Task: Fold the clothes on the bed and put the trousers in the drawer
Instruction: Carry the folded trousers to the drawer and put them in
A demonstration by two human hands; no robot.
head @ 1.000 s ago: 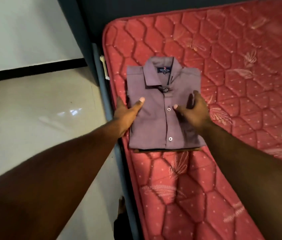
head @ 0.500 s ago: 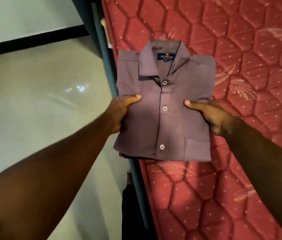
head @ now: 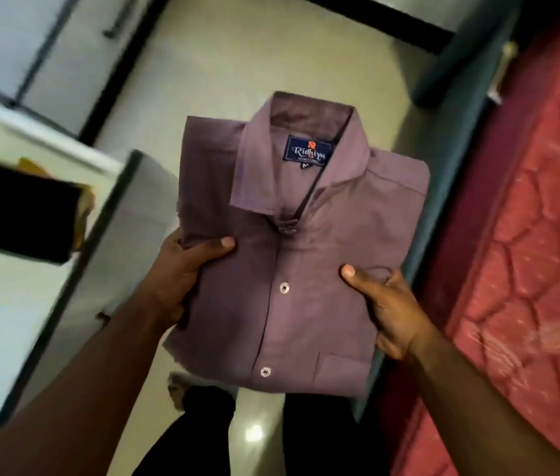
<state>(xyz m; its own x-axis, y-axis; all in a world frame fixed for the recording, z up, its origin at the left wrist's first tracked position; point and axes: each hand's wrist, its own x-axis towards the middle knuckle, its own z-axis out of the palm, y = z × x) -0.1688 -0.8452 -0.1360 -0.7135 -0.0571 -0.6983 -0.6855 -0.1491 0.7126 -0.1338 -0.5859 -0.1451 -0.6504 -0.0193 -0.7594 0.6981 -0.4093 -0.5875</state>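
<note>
A folded mauve button-up shirt with a blue collar label hangs in the air over the floor, collar pointing away from me. My left hand grips its left edge, thumb on top and fingers underneath. My right hand grips its right edge the same way. At the left an open white drawer shows a dark folded garment lying inside, with something yellow beneath it. The red quilted mattress of the bed fills the right side.
A pale tiled floor lies below the shirt. The dark blue bed frame runs along the mattress edge. White cabinet fronts with a handle stand at the top left. My dark-trousered legs show at the bottom.
The shirt has been lifted off the mattress and carried left, now over the floor near the open drawer. Both hands keep their grip on its edges. My view has swung left.
</note>
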